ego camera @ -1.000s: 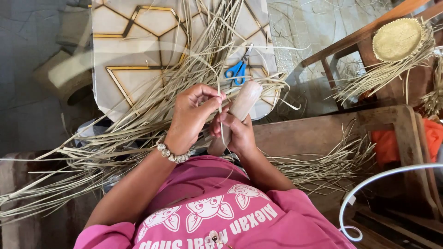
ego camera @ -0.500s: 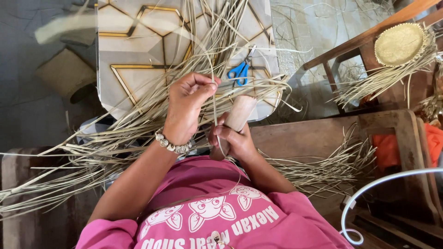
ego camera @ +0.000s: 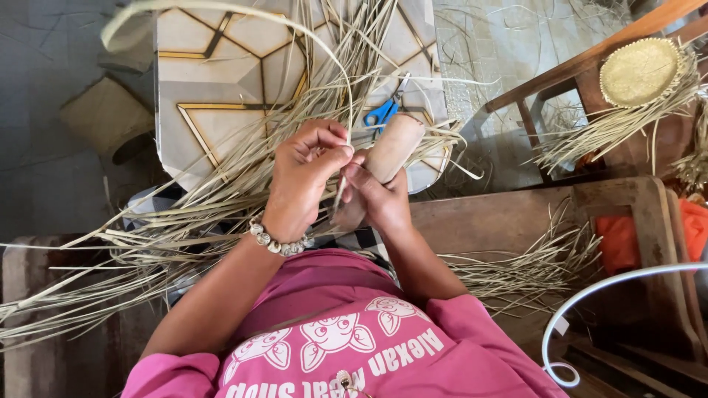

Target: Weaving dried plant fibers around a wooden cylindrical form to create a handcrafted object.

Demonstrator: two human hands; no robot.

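Note:
My left hand (ego camera: pixel 306 166), with a bead bracelet on the wrist, pinches a thin pale straw strand (ego camera: pixel 341 188) between thumb and fingers. That strand arcs up and loops over the table. My right hand (ego camera: pixel 377 199) grips a light wooden cylinder (ego camera: pixel 394 144) that points up and to the right. The two hands touch at the fingertips, over my lap. Many long dried straw strands (ego camera: pixel 169 236) fan out to the left beneath them.
Blue-handled scissors (ego camera: pixel 383 112) lie on a small table (ego camera: pixel 221 81) with a gold geometric pattern. At the upper right, a round woven disc (ego camera: pixel 639 70) with loose straw ends rests on a wooden chair (ego camera: pixel 560 74). More straw (ego camera: pixel 531 262) covers a wooden bench. A white tube (ego camera: pixel 590 302) curves at the lower right.
My left hand has lifted slightly and drawn the strand up into a wider loop. My right hand keeps its hold on the wooden cylinder, which sits a little higher.

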